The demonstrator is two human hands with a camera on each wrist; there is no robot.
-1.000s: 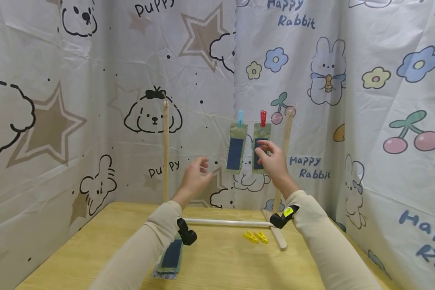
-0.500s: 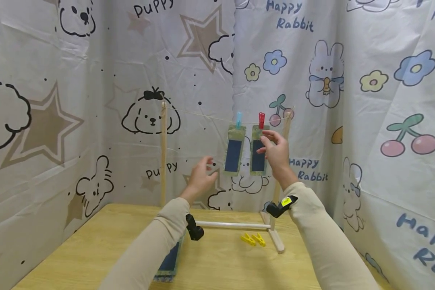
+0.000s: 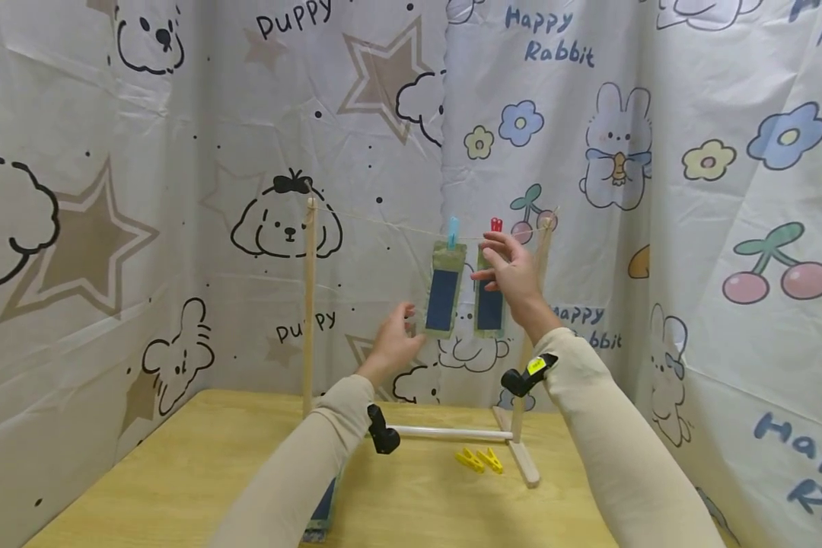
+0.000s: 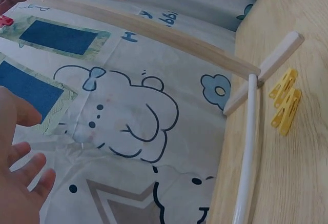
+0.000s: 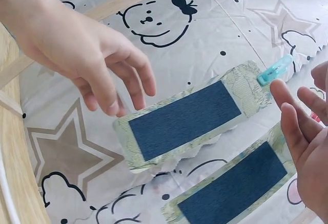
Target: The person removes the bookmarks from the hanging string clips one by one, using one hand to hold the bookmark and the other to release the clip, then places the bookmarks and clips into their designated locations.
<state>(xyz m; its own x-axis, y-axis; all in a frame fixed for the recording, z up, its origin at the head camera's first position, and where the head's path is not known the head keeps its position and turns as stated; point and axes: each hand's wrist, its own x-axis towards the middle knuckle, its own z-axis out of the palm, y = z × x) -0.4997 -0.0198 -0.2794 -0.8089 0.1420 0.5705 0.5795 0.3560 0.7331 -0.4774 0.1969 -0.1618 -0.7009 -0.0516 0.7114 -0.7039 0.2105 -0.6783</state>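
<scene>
Two patterned green cloth strips with dark blue panels hang from a thin string [image 3: 377, 221]. A light blue clothespin [image 3: 454, 230] clips the left strip [image 3: 441, 301]; a red clothespin [image 3: 496, 224] sits above the right strip [image 3: 489, 316]. My left hand [image 3: 392, 344] is beside the left strip's lower edge, fingers spread and loosely bent, nothing in it. In front of the right strip's upper part, just below the red clothespin, is my right hand [image 3: 515, 275], its fingers relaxed. In the right wrist view, the light blue clothespin [image 5: 275, 70] is near my right fingertips.
Wooden posts [image 3: 310, 304] hold the string, joined low down by a white rod [image 3: 452, 433]. Two yellow clothespins [image 3: 479, 460] lie on the wooden table [image 3: 411, 502]. More cloth strips [image 3: 320, 510] lie partly behind my left sleeve. A printed curtain [image 3: 383, 152] surrounds the table.
My left hand has moved right, closer to the left strip. My right hand has risen along the right strip toward the red clothespin. The strips still hang on the string.
</scene>
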